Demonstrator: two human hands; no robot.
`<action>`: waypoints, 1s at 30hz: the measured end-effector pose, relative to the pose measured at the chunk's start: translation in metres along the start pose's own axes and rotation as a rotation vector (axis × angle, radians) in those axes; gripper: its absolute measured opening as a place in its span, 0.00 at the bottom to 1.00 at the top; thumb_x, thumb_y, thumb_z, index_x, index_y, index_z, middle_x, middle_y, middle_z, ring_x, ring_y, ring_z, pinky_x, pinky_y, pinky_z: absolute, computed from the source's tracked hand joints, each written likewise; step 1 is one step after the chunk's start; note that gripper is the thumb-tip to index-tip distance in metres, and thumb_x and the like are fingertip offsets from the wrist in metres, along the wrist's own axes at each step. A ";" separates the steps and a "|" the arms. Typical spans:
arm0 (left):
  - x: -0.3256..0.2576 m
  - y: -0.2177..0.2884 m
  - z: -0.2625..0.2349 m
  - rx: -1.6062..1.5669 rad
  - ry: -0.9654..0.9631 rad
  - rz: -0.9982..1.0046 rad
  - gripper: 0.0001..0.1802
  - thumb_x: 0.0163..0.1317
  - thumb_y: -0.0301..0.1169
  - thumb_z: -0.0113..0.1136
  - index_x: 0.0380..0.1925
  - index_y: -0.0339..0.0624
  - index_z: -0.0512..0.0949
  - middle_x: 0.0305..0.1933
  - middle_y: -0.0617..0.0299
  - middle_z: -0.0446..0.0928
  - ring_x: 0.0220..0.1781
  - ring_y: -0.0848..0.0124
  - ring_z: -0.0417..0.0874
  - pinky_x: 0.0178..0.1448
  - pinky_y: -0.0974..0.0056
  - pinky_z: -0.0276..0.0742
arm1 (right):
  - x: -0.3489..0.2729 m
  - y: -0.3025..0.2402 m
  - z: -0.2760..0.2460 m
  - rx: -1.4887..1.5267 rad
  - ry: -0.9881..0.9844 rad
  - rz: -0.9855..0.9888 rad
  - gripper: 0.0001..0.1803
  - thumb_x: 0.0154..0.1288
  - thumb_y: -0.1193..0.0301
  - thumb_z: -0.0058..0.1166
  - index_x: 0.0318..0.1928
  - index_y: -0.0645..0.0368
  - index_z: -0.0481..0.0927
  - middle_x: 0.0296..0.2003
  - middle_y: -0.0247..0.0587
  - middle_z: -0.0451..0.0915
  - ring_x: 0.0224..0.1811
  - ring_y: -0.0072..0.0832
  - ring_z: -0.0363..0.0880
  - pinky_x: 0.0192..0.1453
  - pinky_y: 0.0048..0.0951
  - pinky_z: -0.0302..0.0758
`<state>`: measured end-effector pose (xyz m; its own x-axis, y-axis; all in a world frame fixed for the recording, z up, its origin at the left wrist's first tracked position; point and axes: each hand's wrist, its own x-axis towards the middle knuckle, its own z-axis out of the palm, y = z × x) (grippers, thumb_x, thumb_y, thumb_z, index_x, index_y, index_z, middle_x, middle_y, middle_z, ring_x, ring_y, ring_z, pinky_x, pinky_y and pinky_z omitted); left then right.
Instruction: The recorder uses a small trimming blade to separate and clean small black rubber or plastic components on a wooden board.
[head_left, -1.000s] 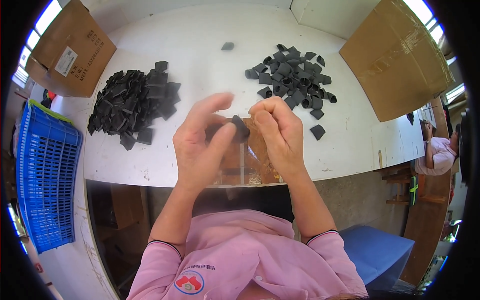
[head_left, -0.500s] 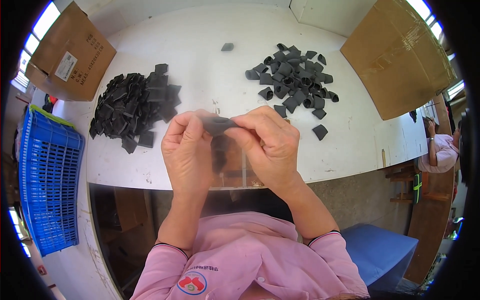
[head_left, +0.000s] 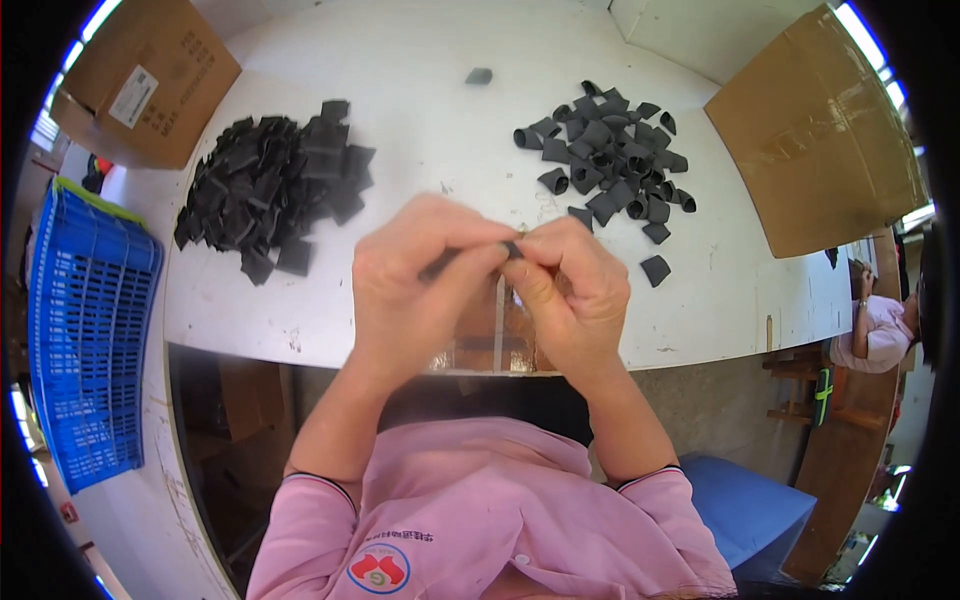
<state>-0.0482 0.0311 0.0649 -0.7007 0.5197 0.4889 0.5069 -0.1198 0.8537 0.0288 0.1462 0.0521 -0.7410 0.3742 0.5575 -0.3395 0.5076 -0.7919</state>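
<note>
Both hands have drawn closer since before: left hand [head_left: 410, 285] and right hand [head_left: 570, 295] touch, fingers clamped together on a small black piece [head_left: 512, 249] between the fingertips.

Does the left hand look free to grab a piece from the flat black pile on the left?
Probably not right now: the left hand is pinching a small black piece together with the right hand. The pile itself lies uncovered on the white table, with nothing between.
</note>
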 end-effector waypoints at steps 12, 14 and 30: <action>-0.063 -0.078 -0.029 0.436 0.042 -0.306 0.11 0.48 0.20 0.52 0.35 0.35 0.73 0.32 0.60 0.73 0.33 0.76 0.73 0.36 0.72 0.68 | -0.023 0.045 -0.029 0.446 0.099 0.847 0.11 0.59 0.68 0.46 0.35 0.64 0.75 0.19 0.28 0.70 0.17 0.10 0.62 0.20 0.12 0.58; -0.074 -0.082 -0.031 0.522 0.070 -0.325 0.13 0.46 0.20 0.52 0.35 0.35 0.72 0.32 0.59 0.73 0.33 0.74 0.73 0.36 0.71 0.69 | -0.056 0.045 -0.023 0.454 -0.018 0.987 0.10 0.59 0.69 0.46 0.33 0.64 0.75 0.19 0.28 0.70 0.17 0.11 0.62 0.20 0.12 0.59; -0.075 -0.118 -0.029 1.073 -0.017 -0.270 0.05 0.46 0.25 0.50 0.26 0.39 0.69 0.22 0.53 0.73 0.23 0.57 0.76 0.26 0.57 0.71 | -0.081 0.047 -0.006 0.360 -0.180 0.965 0.08 0.58 0.72 0.46 0.30 0.64 0.75 0.18 0.30 0.70 0.16 0.12 0.62 0.18 0.12 0.58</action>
<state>-0.0702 -0.0186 -0.0672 -0.8511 0.4304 0.3006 0.5162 0.7905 0.3295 0.0767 0.1445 -0.0290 -0.8547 0.3614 -0.3727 0.3117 -0.2168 -0.9251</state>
